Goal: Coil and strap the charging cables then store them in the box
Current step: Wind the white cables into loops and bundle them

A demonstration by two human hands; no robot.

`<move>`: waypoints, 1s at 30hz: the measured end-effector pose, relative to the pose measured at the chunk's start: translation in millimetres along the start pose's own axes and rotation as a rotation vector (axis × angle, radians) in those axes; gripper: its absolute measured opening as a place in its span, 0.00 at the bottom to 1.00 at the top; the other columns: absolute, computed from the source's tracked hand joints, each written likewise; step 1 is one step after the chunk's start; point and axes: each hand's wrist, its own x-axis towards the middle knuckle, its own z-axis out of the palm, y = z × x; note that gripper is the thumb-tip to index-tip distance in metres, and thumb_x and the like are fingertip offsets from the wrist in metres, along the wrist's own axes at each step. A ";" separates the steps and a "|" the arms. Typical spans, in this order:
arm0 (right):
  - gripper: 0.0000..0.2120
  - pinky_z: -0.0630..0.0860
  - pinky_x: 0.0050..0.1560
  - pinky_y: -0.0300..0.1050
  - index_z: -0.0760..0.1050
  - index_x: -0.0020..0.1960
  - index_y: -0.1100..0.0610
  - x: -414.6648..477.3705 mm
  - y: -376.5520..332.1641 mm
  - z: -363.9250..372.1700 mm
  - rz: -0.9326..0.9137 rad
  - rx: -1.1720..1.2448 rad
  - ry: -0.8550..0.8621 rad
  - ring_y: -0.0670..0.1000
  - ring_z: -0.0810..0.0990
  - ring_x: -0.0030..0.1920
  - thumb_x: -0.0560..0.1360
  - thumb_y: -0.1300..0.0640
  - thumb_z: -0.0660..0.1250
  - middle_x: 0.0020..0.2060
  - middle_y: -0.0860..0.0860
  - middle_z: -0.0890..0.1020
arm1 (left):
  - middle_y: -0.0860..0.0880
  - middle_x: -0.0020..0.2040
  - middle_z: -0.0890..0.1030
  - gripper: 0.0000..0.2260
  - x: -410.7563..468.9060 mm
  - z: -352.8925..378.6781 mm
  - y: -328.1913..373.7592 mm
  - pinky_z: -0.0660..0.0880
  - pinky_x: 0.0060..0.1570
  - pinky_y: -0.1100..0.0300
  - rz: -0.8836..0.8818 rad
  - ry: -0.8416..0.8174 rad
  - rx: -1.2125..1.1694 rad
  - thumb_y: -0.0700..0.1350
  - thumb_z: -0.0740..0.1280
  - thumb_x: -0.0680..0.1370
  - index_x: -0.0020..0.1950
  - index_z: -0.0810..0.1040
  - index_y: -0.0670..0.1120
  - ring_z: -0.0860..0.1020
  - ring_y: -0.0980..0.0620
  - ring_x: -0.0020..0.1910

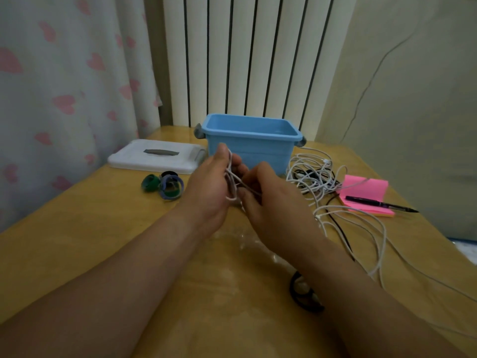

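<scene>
Grip check, mid-coil

Left hand (206, 188) curls around white cable loops (231, 186); right hand (275, 205) pinches a strand beside them. Blue box (249, 149) just behind, far side. Loose cable tangle (316, 177) right; straps (165, 184) left of the hands

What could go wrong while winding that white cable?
The white cable seems to trail from the right hand into the tangled pile; pulling may tighten knots. A strand crosses the pink notes, so a tug might drag them and the pen. The loops in the left hand could slip before strapping.
</scene>
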 end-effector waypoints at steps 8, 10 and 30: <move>0.02 0.67 0.51 0.46 0.77 0.53 0.48 3.7 11.6 -5.2 -0.086 -0.219 0.016 0.48 0.81 0.48 0.82 0.50 0.69 0.47 0.43 0.84 | 0.52 0.32 0.68 0.19 13.7 -21.3 27.4 0.69 0.26 0.62 -0.018 0.071 -0.332 0.62 0.56 0.87 0.49 0.74 0.49 0.66 0.56 0.26; 0.04 0.66 0.52 0.46 0.77 0.52 0.47 4.4 13.1 -6.1 -0.090 -0.259 -0.005 0.48 0.79 0.48 0.82 0.47 0.68 0.47 0.43 0.82 | 0.52 0.31 0.65 0.20 14.9 -25.2 31.4 0.59 0.24 0.64 0.004 0.048 -0.273 0.63 0.55 0.87 0.48 0.74 0.49 0.61 0.57 0.26; 0.09 0.75 0.42 0.38 0.75 0.51 0.48 8.6 30.1 -30.8 0.056 0.013 0.006 0.40 0.78 0.43 0.78 0.47 0.74 0.42 0.41 0.79 | 0.51 0.36 0.77 0.25 -8.3 -16.1 20.4 0.71 0.38 0.65 0.059 -0.500 1.021 0.64 0.56 0.86 0.47 0.79 0.47 0.72 0.57 0.35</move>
